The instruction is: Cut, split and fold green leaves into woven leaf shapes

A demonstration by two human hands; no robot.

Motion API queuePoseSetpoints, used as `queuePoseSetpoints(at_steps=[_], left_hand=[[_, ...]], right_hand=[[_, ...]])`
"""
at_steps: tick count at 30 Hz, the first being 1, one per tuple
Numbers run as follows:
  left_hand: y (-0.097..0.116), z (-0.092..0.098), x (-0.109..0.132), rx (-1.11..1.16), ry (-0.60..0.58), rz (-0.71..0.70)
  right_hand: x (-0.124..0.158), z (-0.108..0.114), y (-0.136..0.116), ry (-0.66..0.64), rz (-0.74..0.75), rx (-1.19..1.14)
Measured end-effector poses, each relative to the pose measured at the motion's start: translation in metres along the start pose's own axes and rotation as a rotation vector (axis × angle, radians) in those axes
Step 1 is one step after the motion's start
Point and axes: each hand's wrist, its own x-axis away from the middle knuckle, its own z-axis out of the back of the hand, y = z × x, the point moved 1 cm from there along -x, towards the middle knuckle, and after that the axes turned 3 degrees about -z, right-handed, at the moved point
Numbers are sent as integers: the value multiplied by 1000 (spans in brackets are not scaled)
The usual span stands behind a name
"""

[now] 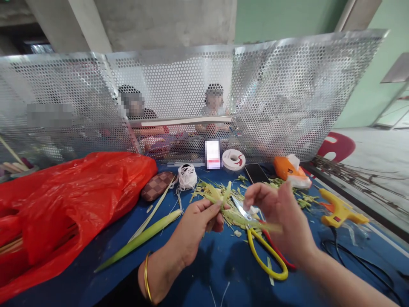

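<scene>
My left hand (200, 226), with a gold bangle at the wrist, pinches a pale green leaf strip (236, 219) between thumb and fingers. Short ends of the strip stick up above the fingertips, and a long piece trails to the right. Its far end lies across the view of my right hand (283, 217), which is open with the fingers loosely curled and the thumb raised, slightly blurred. Under that hand lie scissors (254, 251) with yellow and red handles, blades among leaf scraps (206, 189). A long green leaf bundle (143, 234) rests left of my left hand.
A red plastic bag (105, 192) covers the left side, beside a checkered pouch (157, 186). White string (187, 177), a lit phone (212, 153), a spool (233, 160), a dark phone (256, 173) and tissues (292, 170) stand behind. A yellow glue gun (340, 209) lies right. People sit beyond the perforated screen (179, 76).
</scene>
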Motion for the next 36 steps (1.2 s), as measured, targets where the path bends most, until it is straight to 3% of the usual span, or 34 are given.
queuePoseSetpoints(at_steps=[3, 5, 8, 15, 19, 24, 26, 29, 32, 36], left_hand=[[0, -2, 1, -22, -5, 12], [-1, -4, 1, -59, -13, 16], [-4, -8, 2, -130, -37, 5], [-6, -12, 2, -270, -96, -17], [-6, -12, 2, -284, -107, 25], [-10, -14, 4, -279, -148, 63], [-13, -14, 3, -308, -174, 53], [-20, -13, 2, -361, -204, 36], [-26, -12, 0, -382, -250, 55], [-26, -11, 0, -399, -274, 40]], right_hand=[[-10, 1, 5, 55, -280, -218], [-10, -5, 9, -31, -322, -202], [-4, -16, 14, -142, -237, -133], [4, -20, 20, -3, -101, 15], [-2, -15, 23, -33, -104, 113], [-9, -3, 13, 30, 105, 423], [-8, -5, 11, -117, 68, 490], [-5, -11, 14, -270, -106, 393], [-2, -16, 16, -208, -176, 303], [1, -18, 17, -60, -96, 288]])
